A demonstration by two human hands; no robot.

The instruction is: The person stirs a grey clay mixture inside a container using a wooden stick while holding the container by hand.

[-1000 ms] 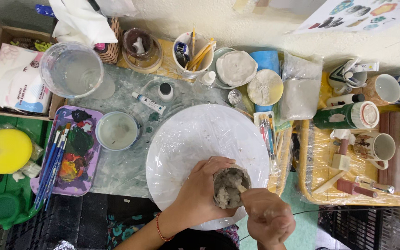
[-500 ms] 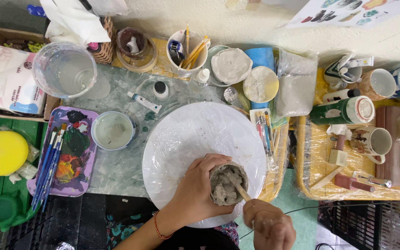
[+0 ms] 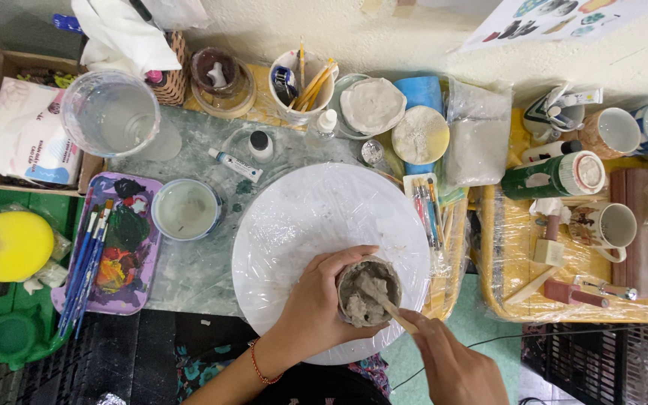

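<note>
My left hand (image 3: 316, 304) is wrapped around a small grey clay cup (image 3: 369, 291), holding it over a round white board wrapped in plastic film (image 3: 301, 217). My right hand (image 3: 451, 364) comes in from the lower right and grips a thin wooden stick (image 3: 393, 309). The stick's tip sits inside the cup against the wet grey clay. A red thread bracelet circles my left wrist.
A purple paint palette (image 3: 118, 247) with several brushes lies at left beside a small water bowl (image 3: 186, 210). A clear jug (image 3: 110, 112), a brush cup (image 3: 301, 84), clay lumps and mugs (image 3: 609, 225) crowd the far side. A yellow wrapped tray (image 3: 504, 255) sits at right.
The view has shifted slightly. My right hand has moved the stick within the cup, and my left hand has kept its hold on the cup.
</note>
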